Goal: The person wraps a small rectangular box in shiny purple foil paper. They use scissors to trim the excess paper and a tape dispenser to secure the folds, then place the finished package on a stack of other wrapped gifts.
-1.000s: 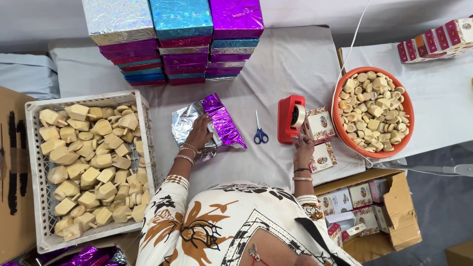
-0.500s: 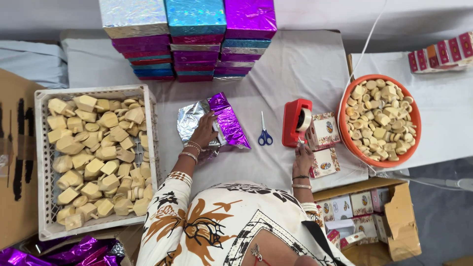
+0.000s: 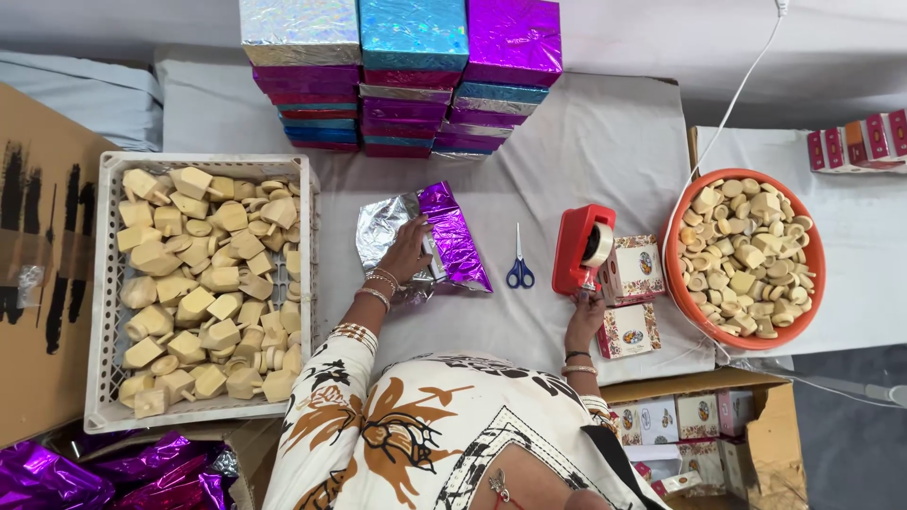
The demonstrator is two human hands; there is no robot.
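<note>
Seen from the head camera, the person stands over a cloth-covered table (image 3: 605, 151). The left hand (image 3: 408, 247) lies flat, fingers spread, on a part-wrapped box in purple and silver foil (image 3: 444, 236), pinning the fold down rather than gripping it; the parcel sits mid-table, just right of the white crate of tan blocks (image 3: 203, 283). The right hand (image 3: 586, 316) reaches up to the red tape dispenser (image 3: 581, 247), fingertips pinched at its lower front edge. I cannot tell whether a strip of tape is between them. Blue-handled scissors (image 3: 519, 269) lie between parcel and dispenser. Small printed cartons (image 3: 631, 297) sit beside the dispenser, next to an orange bowl of pale pieces (image 3: 746, 257). Wrapped foil boxes are stacked (image 3: 402, 76) at the far edge.

It looks like the taping stage of wrapping: fold held, tape being fetched. The next move would need a clean tear and the strip carried over to the seam without the left hand lifting.
</note>
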